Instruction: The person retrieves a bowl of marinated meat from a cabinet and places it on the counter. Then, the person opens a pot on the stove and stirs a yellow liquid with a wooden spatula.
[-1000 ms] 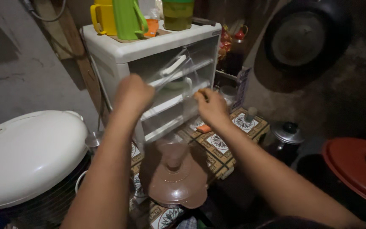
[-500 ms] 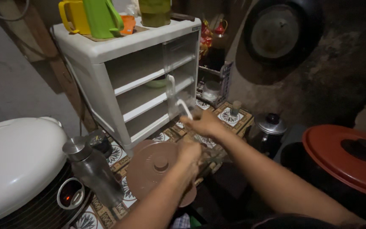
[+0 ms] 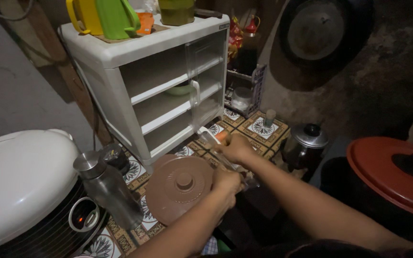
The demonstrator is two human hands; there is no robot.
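Head view, dim light. Left hand (image 3: 226, 184) rests at the right edge of a round brown lid (image 3: 179, 188) with a centre knob; fingers are curled against the rim, but whether the grip is clamped on the lid or only touching it cannot be told. Right hand (image 3: 237, 147) lies just beyond, its grip closed around a clear, elongated plastic piece (image 3: 212, 140) that slants up-left out of the fist; a bit of orange shows at the knuckles, kind unclear. The lid sits low in front of a white plastic shelf cabinet (image 3: 115, 91), over a patterned tile floor (image 3: 259, 128). The cabinet's clear door (image 3: 205, 79) stands ajar, a green bowl (image 3: 180, 90) on a middle shelf. On top of the cabinet: a yellow jug (image 3: 83, 14), a green jug (image 3: 115, 18). Left of the lid stands a clear bottle with a metal cap (image 3: 106, 188), touching a white-lidded appliance (image 3: 20, 177). Right of the hands: a dark kettle with a steel lid (image 3: 306, 143), and, further right, a red lid on a dark container (image 3: 393, 174).
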